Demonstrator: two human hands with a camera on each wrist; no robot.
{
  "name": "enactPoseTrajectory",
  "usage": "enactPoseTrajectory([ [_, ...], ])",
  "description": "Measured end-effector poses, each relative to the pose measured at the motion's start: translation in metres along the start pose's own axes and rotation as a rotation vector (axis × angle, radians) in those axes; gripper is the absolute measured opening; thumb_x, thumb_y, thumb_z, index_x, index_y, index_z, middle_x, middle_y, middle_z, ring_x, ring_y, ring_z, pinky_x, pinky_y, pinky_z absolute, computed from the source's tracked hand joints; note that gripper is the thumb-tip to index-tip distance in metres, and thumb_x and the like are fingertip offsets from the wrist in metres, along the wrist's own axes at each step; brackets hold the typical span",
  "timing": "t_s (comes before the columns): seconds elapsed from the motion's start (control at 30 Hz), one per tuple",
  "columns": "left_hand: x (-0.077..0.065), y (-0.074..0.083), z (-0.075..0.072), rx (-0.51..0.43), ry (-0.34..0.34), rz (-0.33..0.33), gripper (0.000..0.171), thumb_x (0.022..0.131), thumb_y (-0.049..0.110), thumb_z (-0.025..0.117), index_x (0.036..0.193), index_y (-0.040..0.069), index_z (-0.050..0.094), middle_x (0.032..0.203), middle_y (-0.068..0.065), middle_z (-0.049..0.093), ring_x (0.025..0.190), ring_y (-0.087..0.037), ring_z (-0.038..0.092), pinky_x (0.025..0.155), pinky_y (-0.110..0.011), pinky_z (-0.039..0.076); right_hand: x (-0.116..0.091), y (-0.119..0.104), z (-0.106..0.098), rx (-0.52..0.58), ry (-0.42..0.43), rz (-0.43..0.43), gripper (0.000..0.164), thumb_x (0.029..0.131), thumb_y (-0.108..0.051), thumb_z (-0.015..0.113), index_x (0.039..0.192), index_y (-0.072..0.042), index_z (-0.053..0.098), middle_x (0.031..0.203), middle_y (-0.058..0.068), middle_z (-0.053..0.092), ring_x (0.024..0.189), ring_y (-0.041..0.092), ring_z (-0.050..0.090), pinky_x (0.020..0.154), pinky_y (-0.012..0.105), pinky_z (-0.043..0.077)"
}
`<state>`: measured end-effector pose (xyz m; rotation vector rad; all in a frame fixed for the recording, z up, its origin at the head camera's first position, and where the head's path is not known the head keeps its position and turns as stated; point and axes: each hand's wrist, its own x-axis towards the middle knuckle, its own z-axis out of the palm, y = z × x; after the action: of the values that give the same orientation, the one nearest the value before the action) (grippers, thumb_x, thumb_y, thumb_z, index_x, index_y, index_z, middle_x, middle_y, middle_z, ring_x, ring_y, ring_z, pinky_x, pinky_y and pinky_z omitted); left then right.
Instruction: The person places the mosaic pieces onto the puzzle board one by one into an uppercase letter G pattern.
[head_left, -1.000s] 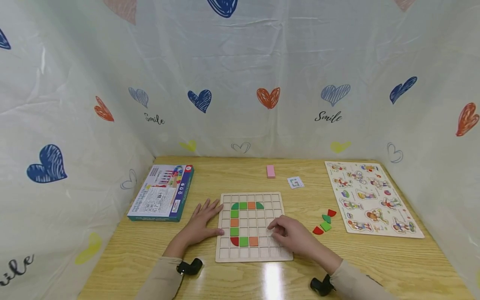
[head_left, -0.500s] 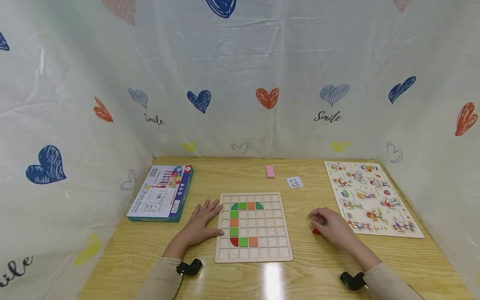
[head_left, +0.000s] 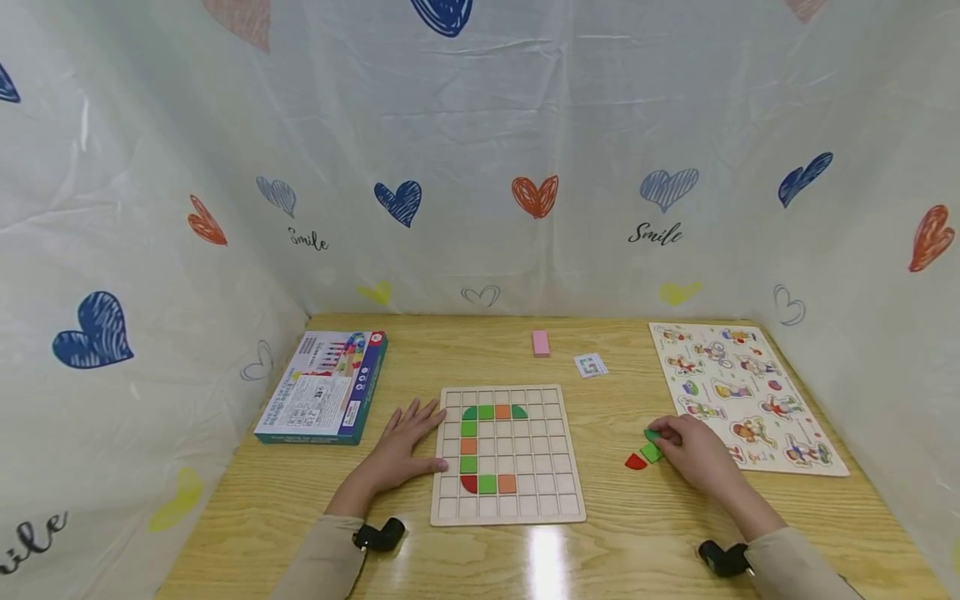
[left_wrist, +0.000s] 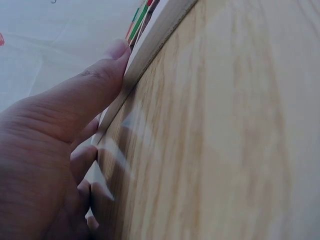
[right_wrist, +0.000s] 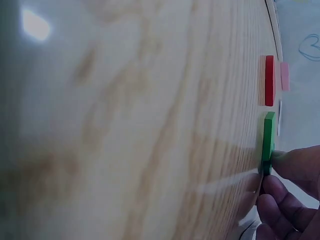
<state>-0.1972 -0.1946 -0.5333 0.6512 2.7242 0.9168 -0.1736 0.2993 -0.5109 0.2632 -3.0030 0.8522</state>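
Observation:
My left hand [head_left: 405, 447] lies with spread fingers at the left edge of the wooden grid board [head_left: 528, 510]. In the left wrist view, its thumb [left_wrist: 107, 67] touches the board's rim. Green, orange and red tiles form a C-like outline on the board. On the right, my right hand [head_left: 693, 454] pinches a dark green quarter-circle tile [head_left: 650, 435] between thumb and fingers. A light green square tile [head_left: 651, 452] lies just below it, with a red quarter-circle tile [head_left: 636, 462] to its left. Another red tile, seen earlier, is hidden by the hand.
A picture puzzle board [head_left: 750, 400] with figures lies at the right, close to my right hand. A flat box [head_left: 318, 392] stands at the left. Toward the back are a pink block [head_left: 541, 343] and a small patterned card [head_left: 592, 365].
My right hand has moved from above the grid board rightward to the loose tiles, and its fingers now hold the dark green quarter-circle tile. The left hand has stayed in place.

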Motion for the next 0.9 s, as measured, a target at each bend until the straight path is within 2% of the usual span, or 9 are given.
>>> enactPoseTrajectory([
  [0.27,0.000,0.001,0.000,-0.007,0.005,0.003,0.088,0.089,0.052,0.074,0.160,0.016,0.036,0.169,-0.007,0.020,0.156,-0.036,0.003,0.124,-0.055,-0.006,0.006,-0.003,0.002,0.010,-0.026,-0.006,0.013,0.094,-0.009,0.071,0.106,-0.003,0.071,0.094,0.004,0.065,0.083,0.019,0.061,0.072,0.040,0.054],
  [0.53,-0.001,0.002,0.000,-0.011,0.014,0.013,0.088,0.088,0.052,0.074,0.159,0.015,0.037,0.168,-0.008,0.022,0.156,-0.038,0.004,0.124,-0.056,-0.005,0.008,-0.007,0.004,0.026,-0.031,0.001,0.013,0.094,-0.007,0.071,0.104,-0.008,0.064,0.087,-0.002,0.061,0.077,0.013,0.054,0.066,0.029,0.047],
  [0.7,0.000,0.002,0.000,-0.007,0.013,0.015,0.088,0.089,0.051,0.074,0.159,0.015,0.037,0.168,-0.008,0.021,0.156,-0.037,0.004,0.124,-0.056,-0.005,0.007,-0.011,0.005,0.051,0.003,0.014,0.012,0.094,-0.009,0.071,0.105,-0.006,0.068,0.088,-0.002,0.064,0.079,0.012,0.058,0.066,0.027,0.050],
  [0.9,0.000,0.002,0.000,-0.006,0.005,0.007,0.088,0.088,0.052,0.074,0.159,0.015,0.037,0.169,-0.007,0.021,0.156,-0.036,0.003,0.124,-0.055,-0.006,0.009,-0.024,0.005,0.094,0.023,-0.012,0.006,0.097,-0.012,0.070,0.102,-0.012,0.067,0.092,-0.003,0.067,0.081,0.012,0.062,0.068,0.026,0.052],
])
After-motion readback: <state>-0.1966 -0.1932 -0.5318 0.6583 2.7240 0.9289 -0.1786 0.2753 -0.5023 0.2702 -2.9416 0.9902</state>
